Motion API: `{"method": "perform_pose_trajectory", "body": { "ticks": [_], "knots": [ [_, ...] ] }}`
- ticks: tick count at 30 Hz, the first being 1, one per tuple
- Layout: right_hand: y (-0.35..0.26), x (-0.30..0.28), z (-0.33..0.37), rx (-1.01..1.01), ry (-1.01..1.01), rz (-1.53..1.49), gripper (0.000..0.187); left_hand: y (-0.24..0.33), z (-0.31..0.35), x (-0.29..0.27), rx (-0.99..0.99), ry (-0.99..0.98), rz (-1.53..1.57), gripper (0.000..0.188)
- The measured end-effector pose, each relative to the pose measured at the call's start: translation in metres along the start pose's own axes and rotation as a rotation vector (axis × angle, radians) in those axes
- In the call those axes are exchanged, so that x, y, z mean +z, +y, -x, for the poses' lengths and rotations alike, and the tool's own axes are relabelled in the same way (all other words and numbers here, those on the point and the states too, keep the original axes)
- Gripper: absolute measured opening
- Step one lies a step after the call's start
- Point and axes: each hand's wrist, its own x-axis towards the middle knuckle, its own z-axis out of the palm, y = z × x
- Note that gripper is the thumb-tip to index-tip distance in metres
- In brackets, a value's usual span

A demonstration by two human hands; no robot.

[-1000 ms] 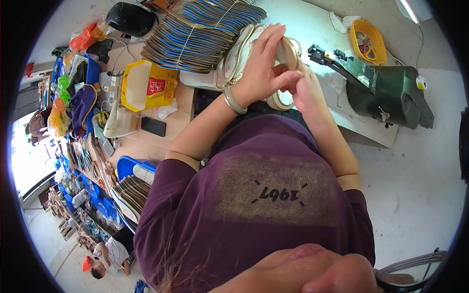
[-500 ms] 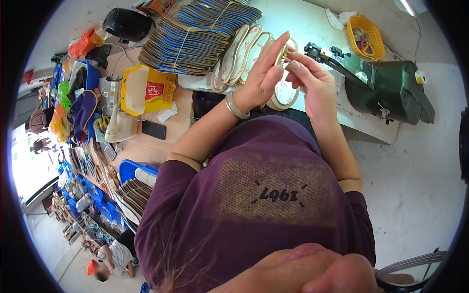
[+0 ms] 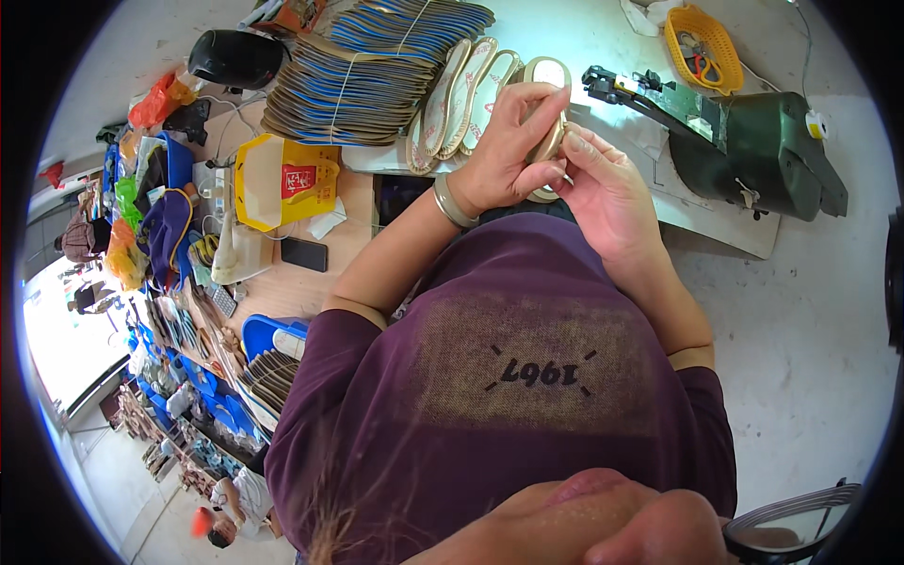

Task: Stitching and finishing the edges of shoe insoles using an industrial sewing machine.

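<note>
My left hand, a bangle on its wrist, is closed around a tan-edged shoe insole. Thumb and fingers of my right hand are closed on the right-hand edge of the same piece. Much of the insole is hidden by my fingers. Beneath my hands shows the lower end of another pale insole. Just left of them, several white-faced insoles with tan rims and small reddish marks lie overlapping on the white table.
Tied bundles of insoles stand at the far left. A dark green machine sits to the right, below a yellow basket holding scissors. Further left are a yellow box and a phone. Another person is at lower left.
My left fingers, stretched out before, now curl around the insole. The piece has turned from nearly edge-on and sits lower between my hands. My right hand has shifted slightly downward.
</note>
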Motion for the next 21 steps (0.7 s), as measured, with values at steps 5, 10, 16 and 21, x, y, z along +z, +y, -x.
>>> {"method": "perform_pose_trajectory", "body": {
  "ticks": [5,10,16,21],
  "knots": [
    [0.003,-0.002,-0.004,0.009,-0.047,0.008,0.015,-0.001,0.004,0.000,0.021,0.033,-0.006,0.073],
    [0.005,0.006,-0.006,-0.028,-0.090,-0.009,0.014,0.004,0.004,0.009,-0.009,0.127,0.106,0.069],
    [0.014,0.004,-0.008,-0.142,-0.106,-0.031,0.012,0.010,-0.001,0.015,-0.039,0.160,0.190,0.068],
    [0.009,0.006,-0.003,-0.055,-0.019,-0.037,0.014,0.009,0.003,0.018,-0.063,0.184,0.152,0.066]
  ]
}}
